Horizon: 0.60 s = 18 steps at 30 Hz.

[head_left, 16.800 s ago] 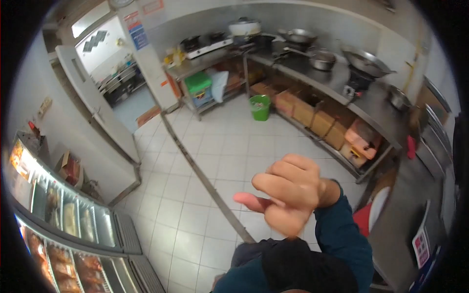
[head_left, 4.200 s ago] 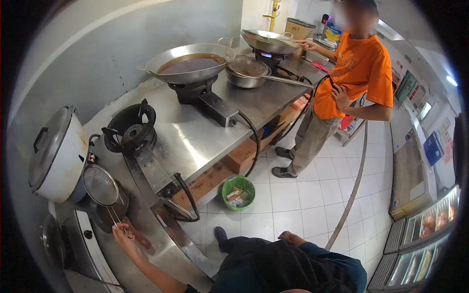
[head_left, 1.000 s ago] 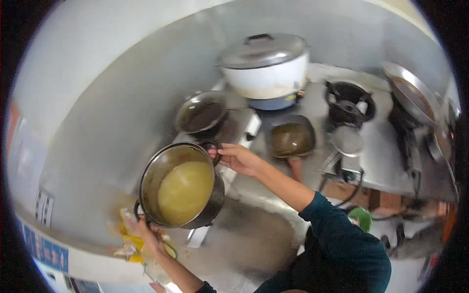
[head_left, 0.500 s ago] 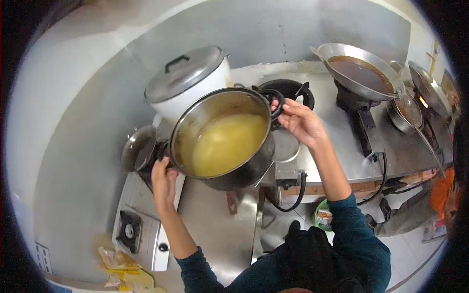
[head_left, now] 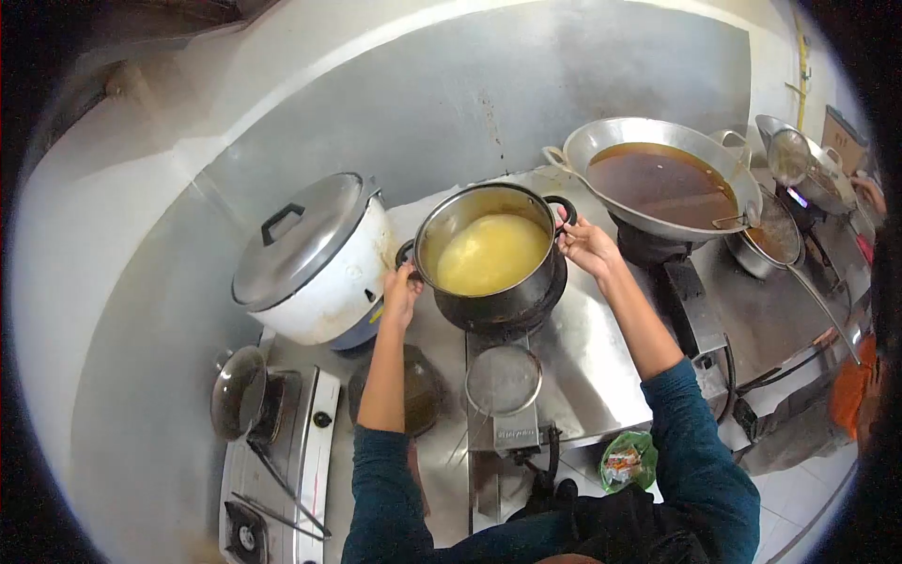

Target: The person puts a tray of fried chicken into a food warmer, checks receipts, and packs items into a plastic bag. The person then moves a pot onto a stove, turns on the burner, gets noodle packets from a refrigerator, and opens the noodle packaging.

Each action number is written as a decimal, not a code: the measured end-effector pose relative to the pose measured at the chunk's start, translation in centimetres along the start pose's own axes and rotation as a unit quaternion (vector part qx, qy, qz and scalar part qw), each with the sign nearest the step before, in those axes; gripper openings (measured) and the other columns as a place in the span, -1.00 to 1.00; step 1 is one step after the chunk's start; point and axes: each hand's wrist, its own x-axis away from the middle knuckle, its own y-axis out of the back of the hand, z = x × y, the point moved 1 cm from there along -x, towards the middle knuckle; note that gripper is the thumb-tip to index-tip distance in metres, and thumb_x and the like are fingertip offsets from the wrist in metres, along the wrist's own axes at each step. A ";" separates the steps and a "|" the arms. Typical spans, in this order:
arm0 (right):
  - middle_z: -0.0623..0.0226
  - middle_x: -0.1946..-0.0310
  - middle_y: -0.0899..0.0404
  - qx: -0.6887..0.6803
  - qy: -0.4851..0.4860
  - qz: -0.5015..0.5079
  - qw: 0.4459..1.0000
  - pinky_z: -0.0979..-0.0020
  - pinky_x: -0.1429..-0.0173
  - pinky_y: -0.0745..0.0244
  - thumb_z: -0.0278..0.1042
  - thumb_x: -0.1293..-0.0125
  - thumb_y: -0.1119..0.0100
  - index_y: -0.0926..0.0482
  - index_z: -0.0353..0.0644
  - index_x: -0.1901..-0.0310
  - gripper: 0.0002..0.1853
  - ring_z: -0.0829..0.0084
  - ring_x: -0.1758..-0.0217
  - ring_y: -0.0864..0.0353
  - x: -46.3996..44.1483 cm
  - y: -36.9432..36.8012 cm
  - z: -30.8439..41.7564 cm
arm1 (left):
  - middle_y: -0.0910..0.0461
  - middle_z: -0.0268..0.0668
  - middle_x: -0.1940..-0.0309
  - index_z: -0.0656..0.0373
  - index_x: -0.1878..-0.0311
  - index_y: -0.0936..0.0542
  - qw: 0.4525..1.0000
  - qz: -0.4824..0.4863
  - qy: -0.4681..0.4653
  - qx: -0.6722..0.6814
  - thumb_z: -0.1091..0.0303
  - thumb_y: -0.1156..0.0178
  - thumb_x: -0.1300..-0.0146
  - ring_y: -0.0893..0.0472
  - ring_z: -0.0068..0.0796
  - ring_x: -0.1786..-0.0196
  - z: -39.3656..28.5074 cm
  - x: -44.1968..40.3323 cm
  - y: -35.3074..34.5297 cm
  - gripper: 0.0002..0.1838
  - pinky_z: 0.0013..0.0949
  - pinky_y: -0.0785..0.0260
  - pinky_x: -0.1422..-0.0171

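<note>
A dark cooking pot point(head_left: 484, 311) with yellowish liquid point(head_left: 493, 254) in it sits over a black gas burner point(head_left: 556, 293). My left hand point(head_left: 401, 293) is closed on the pot's left handle. On the opposite side, my right hand point(head_left: 588, 246) grips the black right handle. The pot looks nearly level. Just in front of it a round fine-mesh strainer point(head_left: 504, 381) lies over the burner's control box.
To the left stands a large white pot point(head_left: 329, 303) with a metal lid. A wok point(head_left: 606, 195) of brown liquid is at the right, near a saucepan point(head_left: 752, 254). A small pan point(head_left: 238, 395) rests on a gas stove point(head_left: 315, 461). Another person's orange garment point(head_left: 864, 385) shows far right.
The pot has moved away from me, over the black burner, and its tilt toward me is gone. Both hands have kept their hold on the handles. My view has shifted.
</note>
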 end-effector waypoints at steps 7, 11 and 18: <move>0.37 0.22 -0.35 -0.044 0.009 -0.083 0.996 0.52 0.27 -0.31 -0.65 -0.06 0.10 -0.28 -0.16 0.14 -0.70 0.48 0.26 -0.36 -4.3 2.9 -0.7 | -0.37 -0.31 0.38 0.21 0.27 -0.23 1.000 -0.005 0.009 -0.023 0.27 0.03 -0.12 -0.29 -0.61 0.59 4.5 -5.6 0.3 -0.76 -0.55 -0.17 0.54; 0.36 0.19 -0.36 -0.038 -0.021 -0.071 0.997 0.51 0.23 -0.31 -0.64 -0.05 0.07 -0.20 -0.17 0.09 -0.65 0.46 0.21 -0.36 -4.6 4.6 -1.8 | -0.37 -0.34 0.45 0.17 0.31 -0.22 0.998 -0.007 0.042 -0.035 0.29 0.01 -0.09 -0.32 -0.60 0.61 4.9 -5.8 1.0 -0.78 -0.55 -0.17 0.54; 0.34 0.22 -0.38 -0.053 0.007 -0.061 0.997 0.52 0.21 -0.30 -0.57 -0.04 0.00 -0.26 -0.18 0.23 -0.76 0.48 0.21 -0.37 -5.7 5.2 -2.9 | -0.34 -0.38 0.44 0.10 0.34 -0.21 0.996 -0.033 0.065 0.056 0.38 -0.02 -0.04 -0.27 -0.64 0.56 6.5 -6.5 1.7 -0.82 -0.58 -0.15 0.49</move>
